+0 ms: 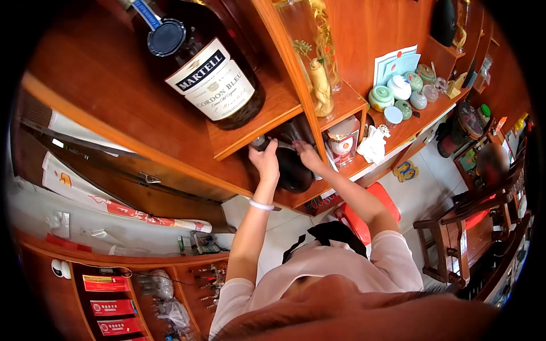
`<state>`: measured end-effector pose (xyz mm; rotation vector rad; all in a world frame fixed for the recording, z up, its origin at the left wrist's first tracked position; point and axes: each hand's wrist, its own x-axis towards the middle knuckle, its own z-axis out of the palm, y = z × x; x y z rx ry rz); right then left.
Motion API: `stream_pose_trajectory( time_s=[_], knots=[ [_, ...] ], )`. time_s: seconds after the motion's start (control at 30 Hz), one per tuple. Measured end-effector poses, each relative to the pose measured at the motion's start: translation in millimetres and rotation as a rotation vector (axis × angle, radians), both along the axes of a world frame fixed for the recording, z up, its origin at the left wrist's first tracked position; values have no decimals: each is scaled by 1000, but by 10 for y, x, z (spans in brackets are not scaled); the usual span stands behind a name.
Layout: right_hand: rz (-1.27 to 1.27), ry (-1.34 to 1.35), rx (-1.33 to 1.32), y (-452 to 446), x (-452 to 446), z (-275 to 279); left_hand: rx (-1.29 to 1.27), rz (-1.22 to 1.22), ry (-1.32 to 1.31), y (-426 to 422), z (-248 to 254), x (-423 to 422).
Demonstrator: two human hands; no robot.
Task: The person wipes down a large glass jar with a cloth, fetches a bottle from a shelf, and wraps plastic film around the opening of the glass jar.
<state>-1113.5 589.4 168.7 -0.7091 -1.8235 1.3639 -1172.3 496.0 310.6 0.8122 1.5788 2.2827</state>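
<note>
Inside a low compartment of the wooden shelf (256,138) lies a dark, rounded object (296,170), perhaps a bottle. My left hand (265,161), with a white bangle at the wrist, has its fingers wrapped round a small grey end piece (260,142) at the compartment's left. At the dark object's upper right is my right hand (307,154), its fingers bent against something dark whose shape is unclear. A large Martell bottle (213,85) stands in the compartment above my hands. To the right is a boxed item (343,145) behind clear wrapping.
Several small jars (399,86) and a crumpled white cloth (372,145) sit on the right counter. A glass jar with golden contents (321,85) stands above. Below are a red stool (378,210) and wooden chair (466,244). A blurred person (492,162) is at far right.
</note>
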Motion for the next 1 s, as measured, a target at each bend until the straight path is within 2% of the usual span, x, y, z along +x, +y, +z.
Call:
stream_pose_trajectory(
  time_s=[0.03, 0.07, 0.1, 0.17, 0.27, 0.33, 0.37, 0.43, 0.5, 0.67, 1.0],
  knots=[
    [10, 132, -196, 107, -131, -93, 7, -8, 9, -46, 75, 84],
    [44, 113, -318, 183, -251, -118, 33, 2, 0, -77, 87, 133],
    [52, 115, -325, 254, -333, -156, -12, 19, 30, -148, 118, 181],
    [188, -115, -577, 330, -474, -110, -171, 46, 84, -292, 100, 229],
    [146, -139, -77, 387, -809, -460, -128, 50, 144, -453, 131, 428],
    [140, -87, -171, 311, -826, -556, -120, 63, 151, -534, 91, 498],
    [145, -74, 101, 328, -776, -519, -106, 63, 152, -571, 78, 512],
    [161, -51, 372, 351, -742, -412, -157, 67, 163, -654, 93, 552],
    [210, -158, 279, 366, -789, -414, -158, 48, 168, -699, 74, 574],
    [214, -178, 187, 355, -890, -570, -220, 22, 209, -776, 46, 584],
    [169, -190, 7, 411, -781, -739, -174, 6, 228, -723, 19, 518]
  ],
)
